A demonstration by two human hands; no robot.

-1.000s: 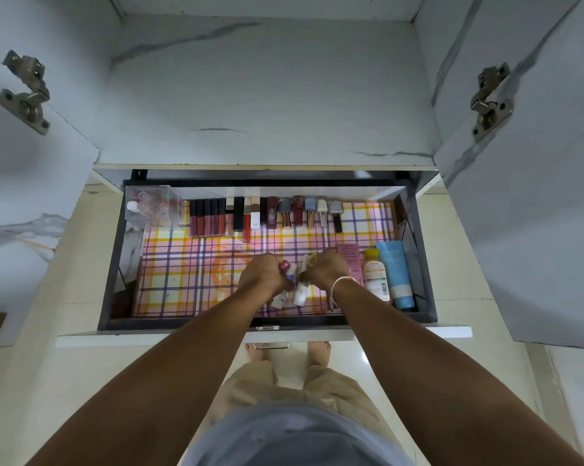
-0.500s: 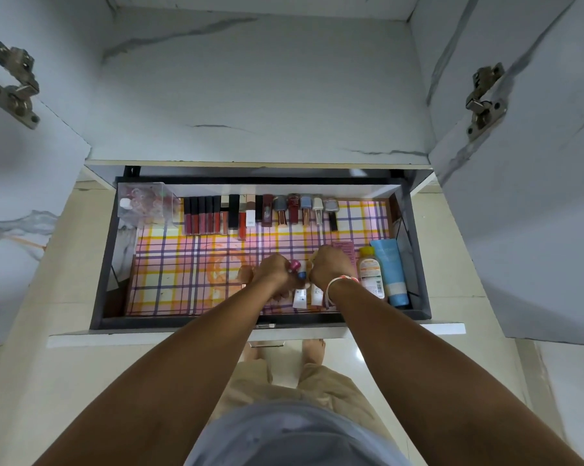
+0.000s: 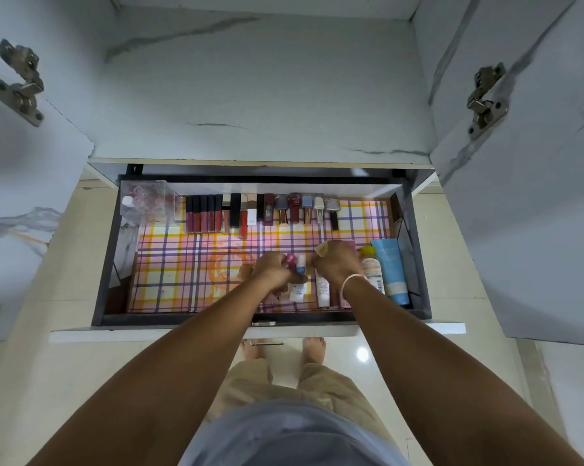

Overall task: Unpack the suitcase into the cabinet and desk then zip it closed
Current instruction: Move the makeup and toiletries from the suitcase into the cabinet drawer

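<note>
A pulled-out cabinet drawer [image 3: 110, 250] lined with pink and yellow checked paper holds cosmetics. Both hands are inside it, near the front middle. My left hand [image 3: 272, 269] grips a bunch of small tubes [image 3: 299, 265] with pink and blue caps. My right hand [image 3: 337, 264] is curled just right of them, pinching a small pale item at its fingertips. White tubes [image 3: 321, 287] lie under my right hand. A yellow-capped bottle [image 3: 373, 270] and a blue tube [image 3: 391, 269] lie against the right wall. The suitcase is out of view.
A row of lipsticks and nail polishes [image 3: 260, 210] lines the drawer's back, with a clear plastic box [image 3: 149, 201] at the back left. The drawer's left half shows bare liner. Open cabinet doors with hinges [image 3: 483, 99] flank the marble shelf [image 3: 257, 95] above.
Both hands have stayed close together over the drawer's front middle, shifting only slightly. The tubes in my left hand have been lowered towards the liner beside the white tubes.
</note>
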